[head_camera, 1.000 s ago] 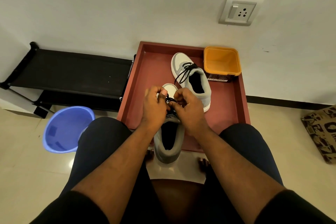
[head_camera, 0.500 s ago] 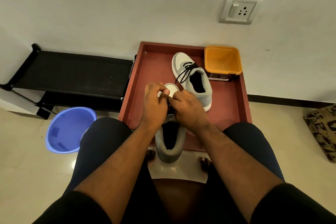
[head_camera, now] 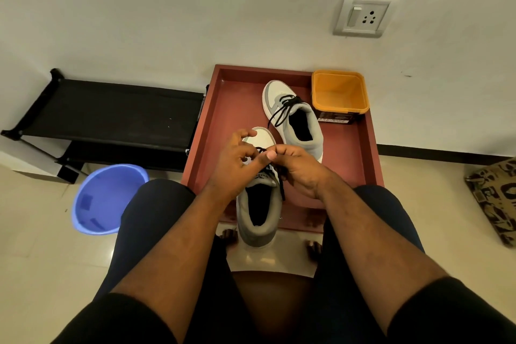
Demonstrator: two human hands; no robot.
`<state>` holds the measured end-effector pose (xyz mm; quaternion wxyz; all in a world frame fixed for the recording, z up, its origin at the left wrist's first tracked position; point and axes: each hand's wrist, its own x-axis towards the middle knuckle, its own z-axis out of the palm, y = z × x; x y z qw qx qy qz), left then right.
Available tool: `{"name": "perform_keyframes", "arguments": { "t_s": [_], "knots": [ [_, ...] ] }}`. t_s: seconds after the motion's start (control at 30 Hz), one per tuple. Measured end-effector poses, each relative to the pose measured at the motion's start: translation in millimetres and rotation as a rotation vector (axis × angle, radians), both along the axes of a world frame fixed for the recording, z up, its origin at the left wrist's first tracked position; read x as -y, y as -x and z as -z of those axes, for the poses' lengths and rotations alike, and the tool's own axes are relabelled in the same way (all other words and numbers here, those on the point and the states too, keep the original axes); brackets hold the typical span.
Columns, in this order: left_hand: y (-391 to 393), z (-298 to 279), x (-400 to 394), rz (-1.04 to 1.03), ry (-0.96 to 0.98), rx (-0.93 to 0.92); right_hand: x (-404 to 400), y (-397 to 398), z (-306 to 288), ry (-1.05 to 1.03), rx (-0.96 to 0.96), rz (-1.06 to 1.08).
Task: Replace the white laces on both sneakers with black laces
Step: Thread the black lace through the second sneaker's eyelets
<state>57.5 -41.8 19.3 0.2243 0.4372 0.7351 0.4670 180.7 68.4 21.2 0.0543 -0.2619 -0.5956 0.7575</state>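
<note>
Both hands meet over the near sneaker (head_camera: 258,204). The left hand (head_camera: 233,169) and right hand (head_camera: 300,169) each pinch its black lace (head_camera: 281,184). Beyond them, the second sneaker (head_camera: 296,120) lies on the red tray (head_camera: 223,126).

a dark red, shallow rectangular tray (head_camera: 212,126) sits on the pale tiled floor (head_camera: 36,260) against the wall. on it lie two grey-and-white sneakers, the far sneaker (head_camera: 296,117) and the near sneaker (head_camera: 259,218), plus an orange square plastic tub (head_camera: 339,93) in its far right corner.
</note>
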Motion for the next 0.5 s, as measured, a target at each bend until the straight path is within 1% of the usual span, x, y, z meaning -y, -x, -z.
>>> {"name": "perform_keyframes", "arguments": {
  "t_s": [0.07,0.17,0.23,0.3,0.37,0.4,0.47,0.5],
  "knots": [
    [2,2,2,0.007,0.043,-0.031,1,1,6,0.019,0.000,0.044],
    [2,-4,10,-0.020,0.074,-0.001,-1,2,12,0.010,0.009,0.100],
    [1,-10,13,-0.070,0.117,0.039,-3,0,11,-0.041,0.050,0.142],
    [1,-13,18,-0.161,0.183,0.068,-5,-3,11,-0.108,0.127,0.179],
    [9,-10,22,-0.294,0.234,0.087,-8,-8,15,-0.238,0.218,0.214],
    [12,-9,25,-0.339,0.242,0.098,-10,-11,16,-0.341,0.265,0.203],
    [17,-6,29,-0.364,0.274,0.127,-9,-13,18,-0.590,0.351,0.122],
    [19,-1,30,-0.387,0.280,0.168,-8,-13,19,-0.705,0.383,0.086]
  ]
}}
